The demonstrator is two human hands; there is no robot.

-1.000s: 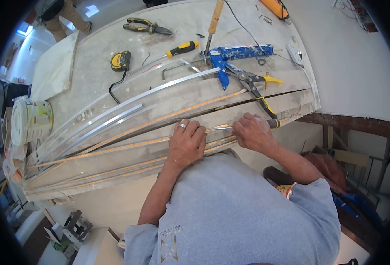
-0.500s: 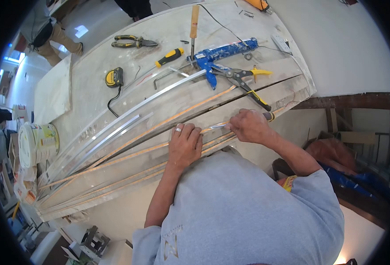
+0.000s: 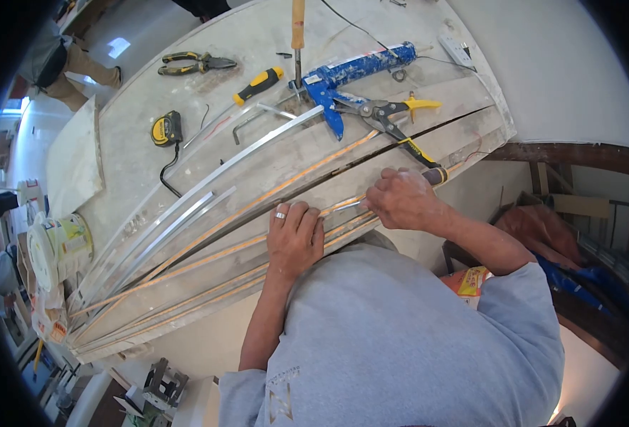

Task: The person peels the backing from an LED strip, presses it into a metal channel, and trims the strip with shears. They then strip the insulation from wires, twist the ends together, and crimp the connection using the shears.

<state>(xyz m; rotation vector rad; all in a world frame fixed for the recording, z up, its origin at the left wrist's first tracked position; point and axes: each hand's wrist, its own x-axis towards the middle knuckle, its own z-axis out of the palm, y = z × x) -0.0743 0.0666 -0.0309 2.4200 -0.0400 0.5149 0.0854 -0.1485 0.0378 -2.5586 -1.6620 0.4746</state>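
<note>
My 2 hands are apart. The left hand [image 3: 295, 240] lies palm-down over the orange strip [image 3: 215, 257], probably steadying it; whether its fingers pinch or press, I can't tell. My right hand [image 3: 403, 201] is a fist around a screwdriver-like tool [image 3: 346, 204], elbow bent outward, keeping its shaft low along the strip between them.

bright light glares off the floor [image 3: 118, 48]; edges bow into black.

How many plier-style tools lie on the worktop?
2: pliers at upper left, and snips near the blue caulking gun. I see no others.
</note>
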